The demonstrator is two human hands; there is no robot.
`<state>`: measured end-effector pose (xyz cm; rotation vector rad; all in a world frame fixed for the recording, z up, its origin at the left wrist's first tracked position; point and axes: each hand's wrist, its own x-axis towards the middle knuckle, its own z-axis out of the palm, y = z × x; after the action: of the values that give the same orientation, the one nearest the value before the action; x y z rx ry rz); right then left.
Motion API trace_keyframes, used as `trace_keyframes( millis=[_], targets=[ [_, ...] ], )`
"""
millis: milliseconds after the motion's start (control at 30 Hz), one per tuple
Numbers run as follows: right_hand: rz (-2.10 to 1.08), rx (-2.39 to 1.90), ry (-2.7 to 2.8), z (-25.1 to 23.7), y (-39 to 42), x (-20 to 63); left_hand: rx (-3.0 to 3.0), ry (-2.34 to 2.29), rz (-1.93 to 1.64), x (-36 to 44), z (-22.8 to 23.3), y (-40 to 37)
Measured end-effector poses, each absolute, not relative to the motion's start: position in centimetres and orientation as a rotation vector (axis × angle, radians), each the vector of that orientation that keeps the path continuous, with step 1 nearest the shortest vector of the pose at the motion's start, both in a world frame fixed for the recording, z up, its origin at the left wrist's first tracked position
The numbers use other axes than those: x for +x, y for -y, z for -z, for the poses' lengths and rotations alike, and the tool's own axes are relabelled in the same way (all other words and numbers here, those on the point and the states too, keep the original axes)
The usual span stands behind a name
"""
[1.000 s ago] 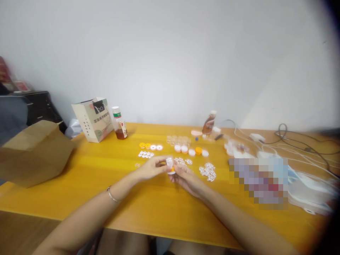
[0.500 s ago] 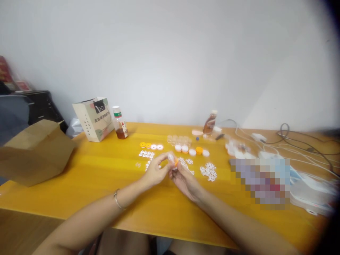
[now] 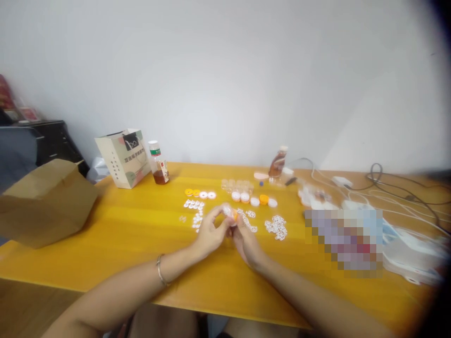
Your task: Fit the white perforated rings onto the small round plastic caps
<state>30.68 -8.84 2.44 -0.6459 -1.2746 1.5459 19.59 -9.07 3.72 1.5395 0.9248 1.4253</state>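
Observation:
My left hand (image 3: 210, 231) and my right hand (image 3: 247, 240) meet over the middle of the table. Pinched between their fingers is a small clear and orange plastic piece (image 3: 234, 214), its lower part hidden by the fingers. Loose white openwork pieces (image 3: 251, 214) lie just behind my right hand, with a larger white openwork heap (image 3: 276, 227) further right. Left of my left hand are rows of small white parts (image 3: 193, 204). Behind them stand orange and white ring-shaped caps (image 3: 196, 193). Clear cups (image 3: 237, 186) and white round lids (image 3: 244, 197) sit beyond my hands, beside an orange lid (image 3: 264, 200).
A brown paper bag (image 3: 49, 202) stands at the left, with a printed gift bag (image 3: 124, 159) and a bottle (image 3: 159, 164) behind. Another brown bottle (image 3: 278, 163) is at the back. Cables (image 3: 387, 188) and a pixelated area occupy the right side.
Both hands stay together on the same plastic piece. My right-hand fingers have closed in nearer to my left, and the left forearm has shifted slightly right.

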Motion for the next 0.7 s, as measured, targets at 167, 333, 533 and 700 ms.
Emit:
trace_keyframes(
  millis=[167,333,533,700],
  targets=[
    [-1.836,-0.556,0.98,-3.1,9.3,30.3,1.478,-0.946,-1.342,19.5,-3.7,9.2],
    [-2.113,-0.505,0.978,-3.5,9.1,30.9,1.653,-0.949,-1.449,19.2,-4.1,9.1],
    [-1.742,-0.657,1.256,-3.8,8.1,31.7,1.819,-0.977,-1.428,18.6,-4.1,8.5],
    [-1.262,-0.817,1.553,-4.1,7.8,32.4,2.207,-1.124,-1.418,17.3,-3.7,7.7]
  ],
)
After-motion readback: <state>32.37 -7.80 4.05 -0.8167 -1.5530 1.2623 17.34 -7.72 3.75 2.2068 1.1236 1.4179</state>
